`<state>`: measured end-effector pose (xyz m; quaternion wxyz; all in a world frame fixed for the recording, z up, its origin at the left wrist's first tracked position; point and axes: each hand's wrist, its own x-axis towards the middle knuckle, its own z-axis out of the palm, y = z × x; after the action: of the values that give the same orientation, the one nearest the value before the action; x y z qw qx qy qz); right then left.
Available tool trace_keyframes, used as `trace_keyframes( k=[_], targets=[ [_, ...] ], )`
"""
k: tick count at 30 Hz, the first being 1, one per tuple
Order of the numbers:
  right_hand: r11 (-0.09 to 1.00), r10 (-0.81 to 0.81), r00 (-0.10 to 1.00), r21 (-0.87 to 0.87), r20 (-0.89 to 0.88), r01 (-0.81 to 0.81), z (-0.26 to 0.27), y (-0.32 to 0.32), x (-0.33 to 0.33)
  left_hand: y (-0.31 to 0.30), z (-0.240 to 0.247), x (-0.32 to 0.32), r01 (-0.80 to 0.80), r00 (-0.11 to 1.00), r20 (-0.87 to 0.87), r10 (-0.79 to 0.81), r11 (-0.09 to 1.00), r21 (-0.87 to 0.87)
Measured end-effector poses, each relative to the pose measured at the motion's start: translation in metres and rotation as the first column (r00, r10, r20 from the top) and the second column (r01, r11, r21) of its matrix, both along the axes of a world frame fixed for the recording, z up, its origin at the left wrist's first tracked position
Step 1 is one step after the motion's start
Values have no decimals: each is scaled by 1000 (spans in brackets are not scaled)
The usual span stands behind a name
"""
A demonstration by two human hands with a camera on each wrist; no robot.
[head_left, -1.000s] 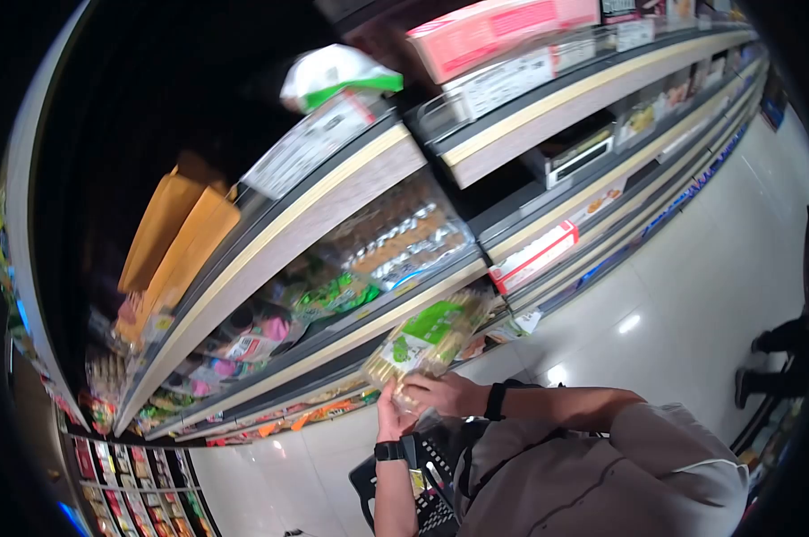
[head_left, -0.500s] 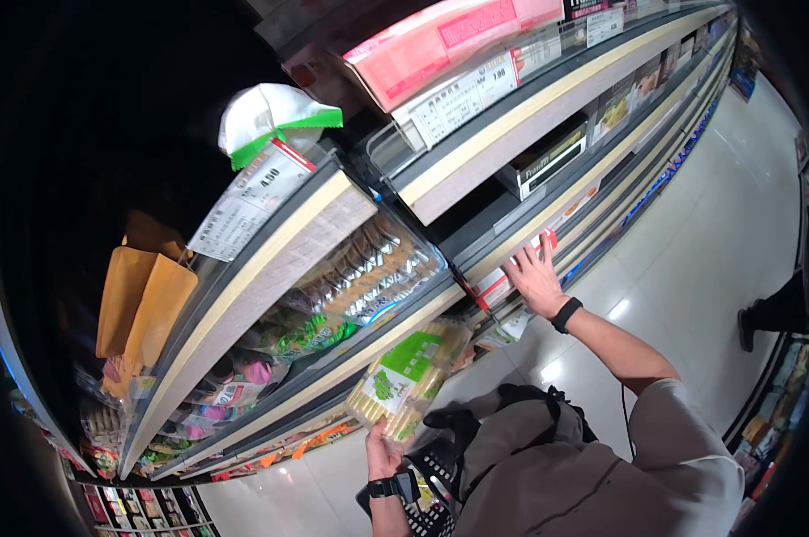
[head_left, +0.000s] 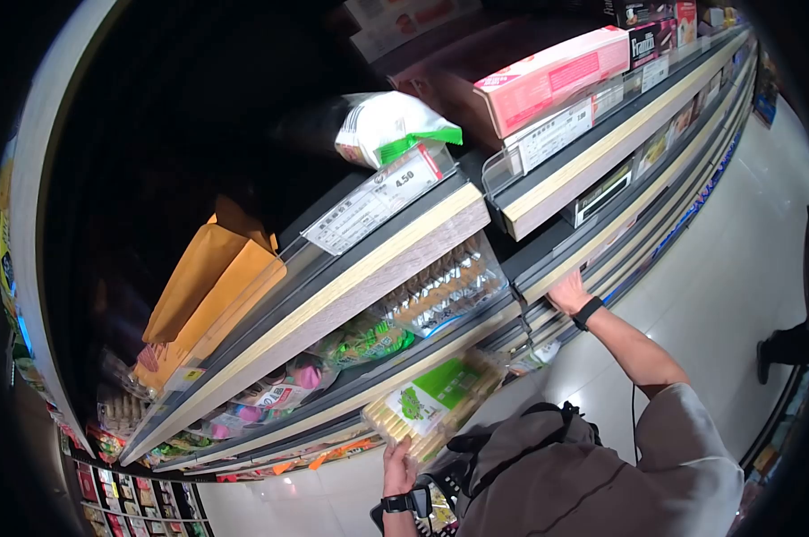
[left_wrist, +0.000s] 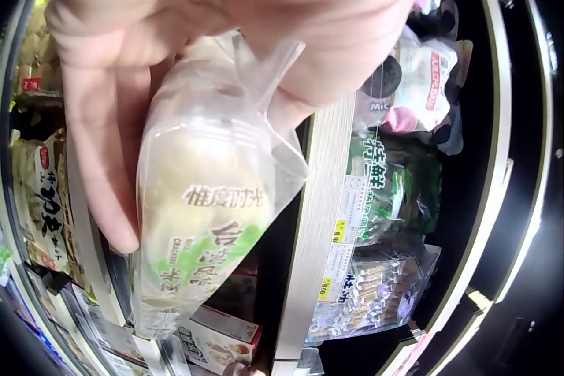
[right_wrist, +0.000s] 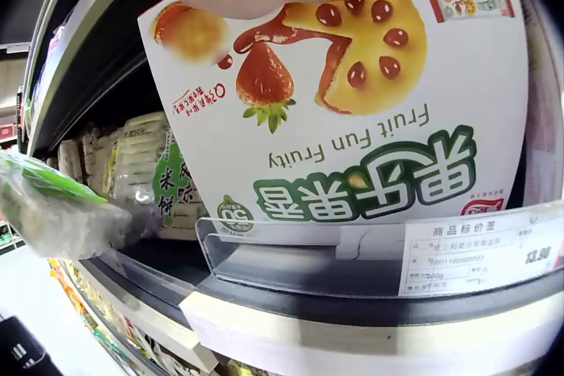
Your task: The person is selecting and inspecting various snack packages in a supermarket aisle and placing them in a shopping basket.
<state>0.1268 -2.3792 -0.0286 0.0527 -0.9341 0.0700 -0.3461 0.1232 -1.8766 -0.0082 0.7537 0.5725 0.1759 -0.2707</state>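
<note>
In the head view my left hand (head_left: 399, 467) holds a clear plastic pack of rice crackers (head_left: 436, 403) with a green and white label. Seen from the left wrist, its fingers grip the crimped end of the pack (left_wrist: 198, 208). My right hand (head_left: 568, 294) reaches under a shelf edge on the right. There, in the right wrist view, the thumb lies across the front of a white cookie box (right_wrist: 344, 142) printed with a strawberry and fruit cookies; the other fingers are hidden. The box stands upside down behind a clear shelf lip (right_wrist: 273, 244).
A price label (right_wrist: 480, 253) fronts the shelf. Above are a pink box (head_left: 557, 80), a white and green bag (head_left: 391, 125) and an orange carton (head_left: 212, 295). More rice crackers (right_wrist: 141, 160) sit left of the box. Dark-trousered legs (head_left: 794, 340) stand at far right.
A second ago both hands were at the cracker pack. The right hand has since left it and gone to the box on the shelf, now reaching further in. The left hand keeps the pack.
</note>
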Motion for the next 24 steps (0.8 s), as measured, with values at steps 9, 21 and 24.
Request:
trace_keyframes(
  k=[9, 21, 24],
  targets=[
    [996, 22, 996, 86, -88, -15, -24, 5, 16, -12, 29, -25, 46, 990, 132, -54, 997, 65],
    [982, 94, 963, 180, -251, -49, -14, -1, 17, -7, 19, -54, -44, 994, 102, 42, 999, 22],
    [978, 96, 953, 208, -289, -35, -12, -4, 12, -9, 18, -57, -41, 991, 126, 41, 999, -1]
  ],
)
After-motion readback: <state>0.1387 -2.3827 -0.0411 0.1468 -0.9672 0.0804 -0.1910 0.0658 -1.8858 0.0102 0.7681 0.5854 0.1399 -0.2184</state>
